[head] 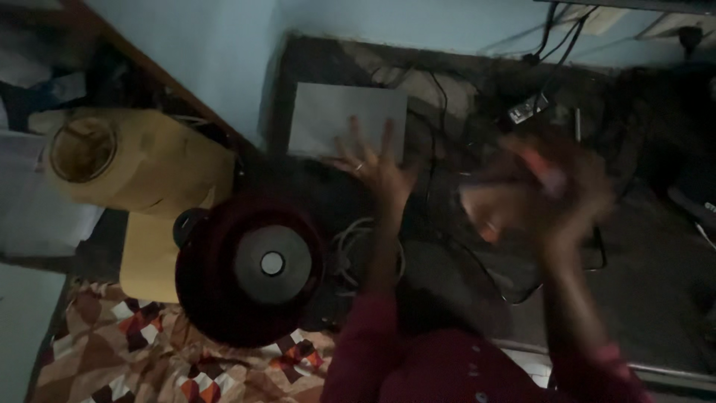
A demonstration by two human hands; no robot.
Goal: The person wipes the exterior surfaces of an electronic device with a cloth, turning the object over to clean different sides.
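Two maroon sleeves rise from the lower edge, each ending in one bare hand over a dark, cable-strewn floor.

One left hand [375, 166], fingers spread apart, lies with its fingertips on the single pale grey flat board [328, 119] by the blue wall; one right hand [556, 190] is blurred, so I cannot tell whether its fingers are together. One round dark red appliance [250, 269] and one tan roll [138, 160] stand to the left, on and beside one patterned cloth [149, 358].
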